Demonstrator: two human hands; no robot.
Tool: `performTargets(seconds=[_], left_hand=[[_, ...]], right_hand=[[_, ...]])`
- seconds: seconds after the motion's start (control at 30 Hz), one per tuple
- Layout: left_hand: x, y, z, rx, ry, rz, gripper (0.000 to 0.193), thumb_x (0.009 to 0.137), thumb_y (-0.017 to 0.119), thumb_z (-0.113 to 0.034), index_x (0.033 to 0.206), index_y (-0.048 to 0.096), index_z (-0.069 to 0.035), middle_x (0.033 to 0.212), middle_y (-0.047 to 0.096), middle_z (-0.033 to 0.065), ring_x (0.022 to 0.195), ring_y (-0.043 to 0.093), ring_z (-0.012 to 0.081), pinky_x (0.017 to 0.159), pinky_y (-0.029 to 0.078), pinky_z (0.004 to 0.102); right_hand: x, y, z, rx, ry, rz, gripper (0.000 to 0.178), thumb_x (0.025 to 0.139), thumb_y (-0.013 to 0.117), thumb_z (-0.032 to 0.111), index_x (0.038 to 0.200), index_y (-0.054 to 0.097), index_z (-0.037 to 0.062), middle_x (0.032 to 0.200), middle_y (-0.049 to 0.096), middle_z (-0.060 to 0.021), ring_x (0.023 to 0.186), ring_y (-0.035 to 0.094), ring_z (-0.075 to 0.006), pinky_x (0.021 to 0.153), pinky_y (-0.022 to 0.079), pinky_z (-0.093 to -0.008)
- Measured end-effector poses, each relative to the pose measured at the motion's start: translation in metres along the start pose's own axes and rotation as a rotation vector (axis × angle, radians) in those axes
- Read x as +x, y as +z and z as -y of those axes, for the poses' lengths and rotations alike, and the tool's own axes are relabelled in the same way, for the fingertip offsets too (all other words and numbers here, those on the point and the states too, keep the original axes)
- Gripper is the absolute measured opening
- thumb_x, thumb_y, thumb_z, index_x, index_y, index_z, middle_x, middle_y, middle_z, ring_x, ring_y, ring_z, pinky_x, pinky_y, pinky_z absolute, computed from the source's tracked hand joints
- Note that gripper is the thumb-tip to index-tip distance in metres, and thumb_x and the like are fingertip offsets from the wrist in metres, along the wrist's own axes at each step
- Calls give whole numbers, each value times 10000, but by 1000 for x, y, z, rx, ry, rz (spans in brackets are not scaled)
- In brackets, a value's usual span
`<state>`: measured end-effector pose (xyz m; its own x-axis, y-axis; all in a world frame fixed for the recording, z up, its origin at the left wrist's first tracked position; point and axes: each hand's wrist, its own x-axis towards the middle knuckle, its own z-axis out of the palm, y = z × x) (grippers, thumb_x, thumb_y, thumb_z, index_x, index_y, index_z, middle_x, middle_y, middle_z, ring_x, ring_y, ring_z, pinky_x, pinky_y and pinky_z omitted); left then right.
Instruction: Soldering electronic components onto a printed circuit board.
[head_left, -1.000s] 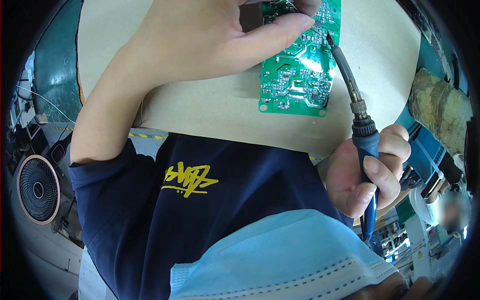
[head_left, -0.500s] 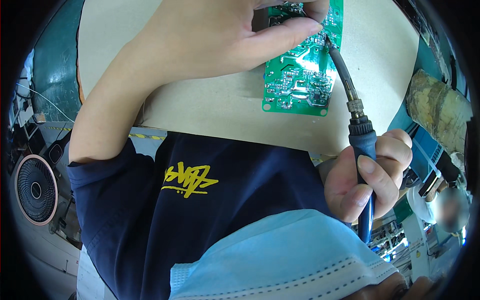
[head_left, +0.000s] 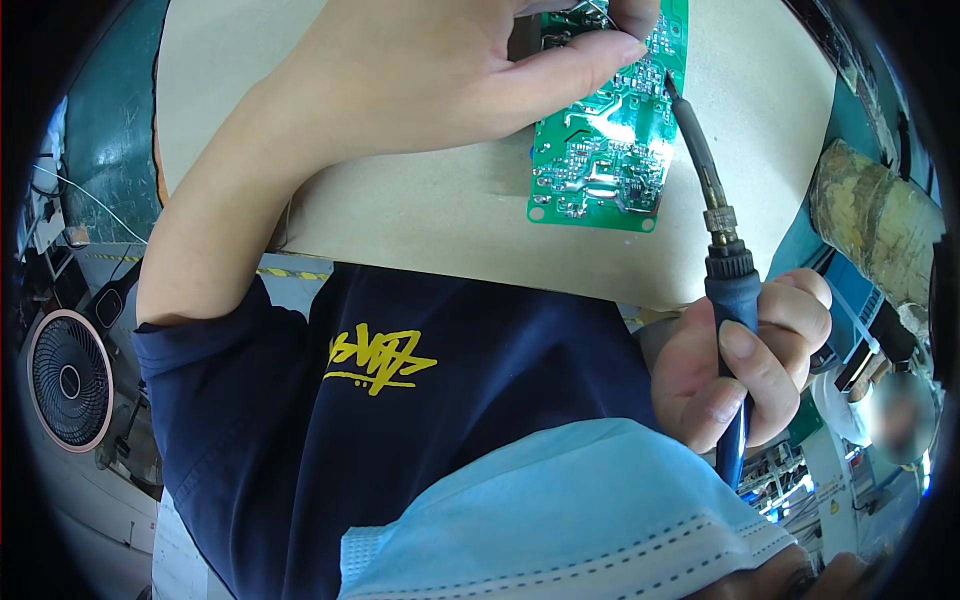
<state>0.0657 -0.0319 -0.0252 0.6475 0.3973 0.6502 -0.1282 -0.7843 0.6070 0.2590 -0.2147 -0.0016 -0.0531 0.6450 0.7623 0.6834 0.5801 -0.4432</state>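
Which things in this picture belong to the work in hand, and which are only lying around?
In use:
- soldering iron, in the right hand
- green circuit board, at the iron's tip
- thin wire, apparently pinched by the left hand

Lying around:
- round fan, left
- brownish bundle, right

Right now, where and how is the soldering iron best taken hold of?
Probably by the soldering iron's thick blue handle, from the person's side, where the right hand grips it. The handle lies nearest the person, while the thin neck and dark tip point away toward the green board and may be hot.
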Motion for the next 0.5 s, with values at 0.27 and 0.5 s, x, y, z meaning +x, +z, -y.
performTargets(seconds=[0.27, 0.5], left_hand=[[-3, 4, 4, -43, -53, -21, 122, 742, 700, -15, 823, 622, -64, 730, 607, 59, 659, 567, 231, 625, 433, 325], [-5, 4, 4, -32, -35, -26, 120, 743, 697, -15, 815, 616, -66, 720, 599, 61, 647, 562, 232, 613, 432, 328]], right_hand=[[11, -10, 10, 20, 106, 192, 300, 981, 474, 312, 1015, 627, 56, 618, 459, -53, 680, 470, -211, 643, 320, -409], [21, -11, 15, -17, 76, 251, 307, 980, 470, 306, 1005, 626, 43, 614, 441, -51, 665, 463, -210, 638, 333, -415]])
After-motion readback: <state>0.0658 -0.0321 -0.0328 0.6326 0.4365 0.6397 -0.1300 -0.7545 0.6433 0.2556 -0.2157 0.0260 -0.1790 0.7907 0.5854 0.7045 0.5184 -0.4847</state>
